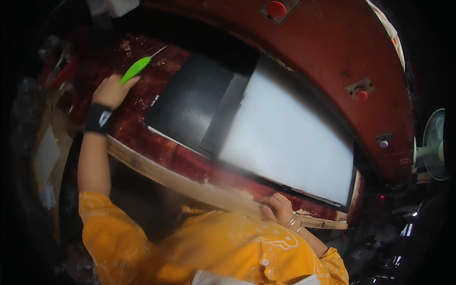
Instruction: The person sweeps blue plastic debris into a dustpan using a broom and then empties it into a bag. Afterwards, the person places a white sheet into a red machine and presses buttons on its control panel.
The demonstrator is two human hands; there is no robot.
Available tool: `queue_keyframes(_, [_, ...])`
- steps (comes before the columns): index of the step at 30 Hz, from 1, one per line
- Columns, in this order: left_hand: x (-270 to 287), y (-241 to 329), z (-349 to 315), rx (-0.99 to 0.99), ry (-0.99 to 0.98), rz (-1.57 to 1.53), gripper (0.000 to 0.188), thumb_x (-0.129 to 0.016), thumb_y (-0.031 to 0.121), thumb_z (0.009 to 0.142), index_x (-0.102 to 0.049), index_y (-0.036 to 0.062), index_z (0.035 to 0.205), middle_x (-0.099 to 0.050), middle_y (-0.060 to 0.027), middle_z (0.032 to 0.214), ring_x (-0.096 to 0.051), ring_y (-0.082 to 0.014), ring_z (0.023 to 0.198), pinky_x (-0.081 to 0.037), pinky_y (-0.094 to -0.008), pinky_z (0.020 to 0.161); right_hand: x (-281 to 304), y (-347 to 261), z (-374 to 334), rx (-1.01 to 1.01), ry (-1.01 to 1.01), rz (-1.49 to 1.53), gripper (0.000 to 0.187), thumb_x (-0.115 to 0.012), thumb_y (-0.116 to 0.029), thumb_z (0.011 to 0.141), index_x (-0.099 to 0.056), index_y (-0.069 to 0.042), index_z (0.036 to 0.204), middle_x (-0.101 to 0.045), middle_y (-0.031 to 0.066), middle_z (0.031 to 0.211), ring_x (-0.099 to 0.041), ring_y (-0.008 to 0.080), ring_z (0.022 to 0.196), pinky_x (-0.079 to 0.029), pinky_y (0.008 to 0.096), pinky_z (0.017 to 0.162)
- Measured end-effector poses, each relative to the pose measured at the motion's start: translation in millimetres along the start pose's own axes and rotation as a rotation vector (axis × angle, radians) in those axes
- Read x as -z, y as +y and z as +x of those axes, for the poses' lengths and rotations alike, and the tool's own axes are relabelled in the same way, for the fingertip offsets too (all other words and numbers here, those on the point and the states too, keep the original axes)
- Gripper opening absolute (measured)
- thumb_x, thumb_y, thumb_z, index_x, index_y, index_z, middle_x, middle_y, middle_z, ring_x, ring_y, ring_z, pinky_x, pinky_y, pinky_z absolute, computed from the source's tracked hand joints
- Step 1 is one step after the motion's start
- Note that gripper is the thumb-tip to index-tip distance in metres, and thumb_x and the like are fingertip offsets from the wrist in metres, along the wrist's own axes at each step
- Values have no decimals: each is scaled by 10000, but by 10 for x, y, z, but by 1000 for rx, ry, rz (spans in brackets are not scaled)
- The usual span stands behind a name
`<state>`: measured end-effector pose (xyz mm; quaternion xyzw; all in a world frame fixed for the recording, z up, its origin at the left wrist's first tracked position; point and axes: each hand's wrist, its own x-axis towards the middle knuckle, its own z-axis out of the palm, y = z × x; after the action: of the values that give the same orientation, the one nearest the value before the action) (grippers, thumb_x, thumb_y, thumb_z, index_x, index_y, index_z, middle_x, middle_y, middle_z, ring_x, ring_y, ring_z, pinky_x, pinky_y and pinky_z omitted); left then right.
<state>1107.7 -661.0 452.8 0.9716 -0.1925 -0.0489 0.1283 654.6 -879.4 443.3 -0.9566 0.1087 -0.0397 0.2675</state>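
Observation:
My left hand (111,91), with a black band at its wrist, is closed round the green handle of a thin-shafted tool (136,70). Its slim metal shaft points up and to the right, above the dark red worn tabletop (164,154); whether it is an awl or a screwdriver I cannot tell. My right hand (277,208), with bracelets at the wrist, lies at the table's near edge with its fingers curled. What it holds, if anything, is hidden. Just beyond it lies a large white panel (289,135), beside a black flat sheet or plate (192,95).
A red machine body (323,57) with red push buttons (276,9) rises along the far side. At the right stands a green fan (433,145). A pale wooden strip (156,171) edges the table in front of me. Clutter fills the dark left side.

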Motion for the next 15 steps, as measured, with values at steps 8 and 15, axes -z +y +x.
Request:
queue_keyframes(8, [144,1127,166,-441,-135,-76,481,-589,487,762,-626,28,905,-626,-170,831,-601,-316,817,-463,-386,717,2,-24,-78,-64,148,-110,160,-632,-162,689,-612,-73,821,-541,87,690,-533,279,636,-445,355,555])
queue_keyframes(15, [1441,1362,-131,-789,-120,-545,357,-628,158,783,-531,-1,1087,-588,-72,866,-556,-110,779,-428,-211,675,-1,7,-137,-269,259,-59,205,-629,-235,719,-611,-84,856,-577,102,751,-561,290,696,-464,367,615])
